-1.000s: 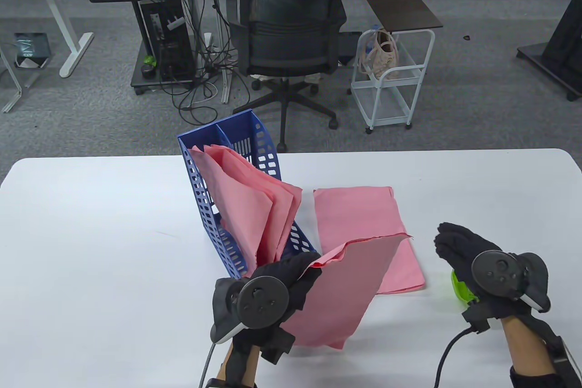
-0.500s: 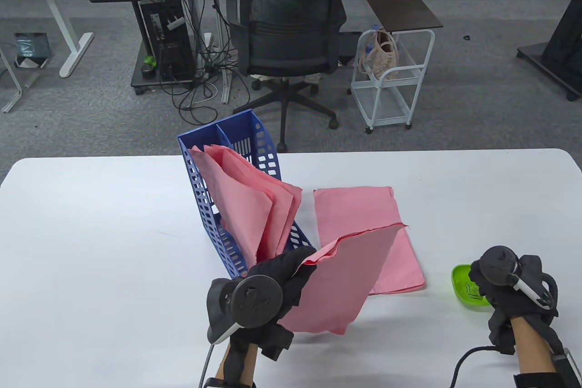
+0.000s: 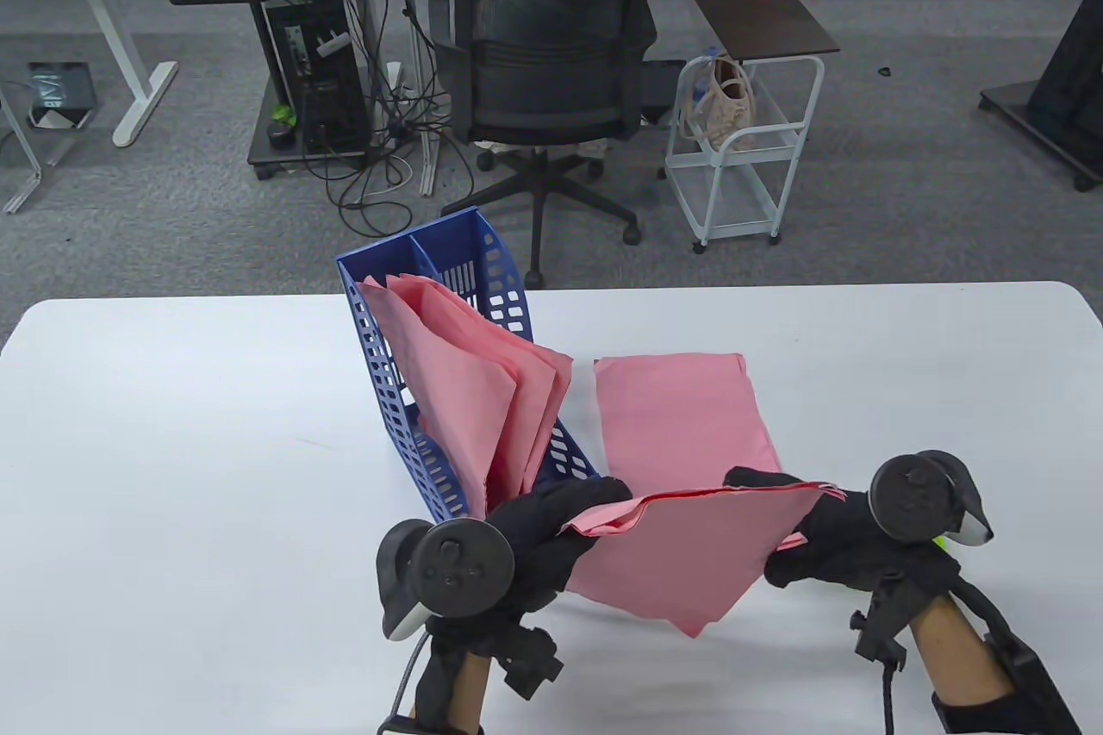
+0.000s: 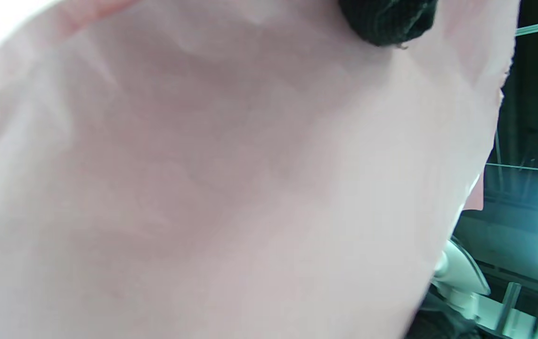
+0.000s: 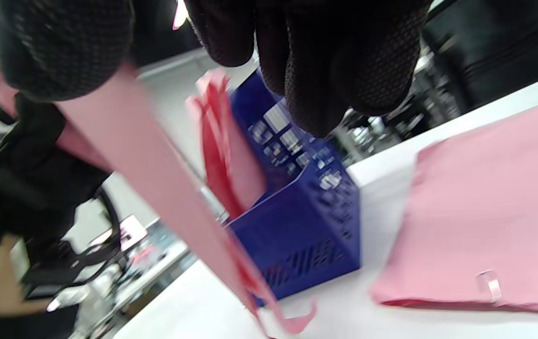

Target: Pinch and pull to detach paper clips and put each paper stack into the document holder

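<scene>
Two gloved hands hold one pink paper stack point(image 3: 681, 563) above the white desk point(image 3: 190, 459) in the table view. The left hand point(image 3: 551, 537) grips the stack's left top corner with curled fingers, and the right hand point(image 3: 827, 541) pinches its right top corner, so the stack hangs between them with its lower corner pointing down toward the desk. A blue document holder point(image 3: 431, 364) stands just behind the left hand and carries several pink stacks leaning to the right inside its near compartment. A second flat pink paper stack point(image 3: 681, 416) lies on the desk just right of the holder, partly hidden by the held stack. Beyond the desk stand a black office chair point(image 3: 551, 71) and a white wheeled cart point(image 3: 745, 153). In the left wrist view, pink paper point(image 4: 212, 188) fills almost the whole frame, with one black gloved fingertip point(image 4: 387, 21) pressed on it at the top edge. In the right wrist view, the thumb point(image 5: 57, 47) and fingers point(image 5: 325, 61) of the right hand clamp the edge of the held stack point(image 5: 156, 179), which runs diagonally down across the frame. The blue holder point(image 5: 306, 230) sits behind it, and the flat stack point(image 5: 485, 202) lies on the desk to its right, bearing a paper clip point(image 5: 489, 285) near its front edge.
</scene>
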